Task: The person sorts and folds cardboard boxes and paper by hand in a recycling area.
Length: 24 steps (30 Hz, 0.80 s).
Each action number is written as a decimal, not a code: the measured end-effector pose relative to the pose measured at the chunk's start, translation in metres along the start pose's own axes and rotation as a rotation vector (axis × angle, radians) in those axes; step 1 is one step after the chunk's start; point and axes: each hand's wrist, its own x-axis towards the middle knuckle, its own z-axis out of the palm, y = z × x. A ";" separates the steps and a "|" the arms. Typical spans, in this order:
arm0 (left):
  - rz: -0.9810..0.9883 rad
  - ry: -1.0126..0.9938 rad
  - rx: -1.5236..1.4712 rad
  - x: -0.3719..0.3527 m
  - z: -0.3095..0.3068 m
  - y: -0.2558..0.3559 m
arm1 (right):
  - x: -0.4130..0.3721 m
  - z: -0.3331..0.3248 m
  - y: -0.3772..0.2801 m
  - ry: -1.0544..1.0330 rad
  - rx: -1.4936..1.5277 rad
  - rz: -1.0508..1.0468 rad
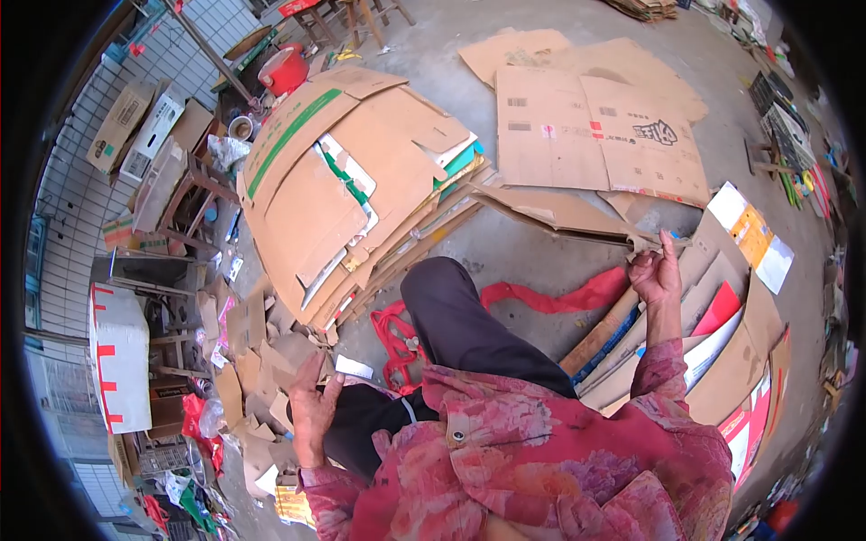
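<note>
My right hand [657,276] is closed on the right end of a flattened cardboard box [555,209], whose far end reaches the big stack of flattened cardboard [352,180] in front of me. My left hand [312,410] is beside my left knee with its fingers apart and nothing in it, near loose cardboard scraps [257,361]. A red cloth strip [559,298] lies on the floor around my knee. To my right leans a row of folded cardboard sheets [713,307], below my right hand.
Flat cardboard sheets [600,135] lie on the concrete floor ahead. Along the tiled wall at left stand cardboard boxes [122,126], a wooden stool [194,194] and a white box [120,359]. A red bucket [283,70] stands behind the stack. Black crates [783,126] are at far right.
</note>
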 end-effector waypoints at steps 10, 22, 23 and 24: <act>0.030 -0.050 -0.013 0.006 0.012 0.006 | -0.006 -0.001 0.011 0.025 -0.181 -0.001; -0.001 -0.050 -0.051 0.005 0.011 0.012 | -0.022 0.017 -0.002 0.104 -0.182 -0.068; 0.013 -0.059 -0.049 0.007 0.011 0.014 | -0.022 0.014 -0.002 0.075 -0.199 -0.069; 0.015 -0.061 -0.051 0.007 0.011 0.014 | -0.022 0.011 -0.004 0.049 -0.217 -0.077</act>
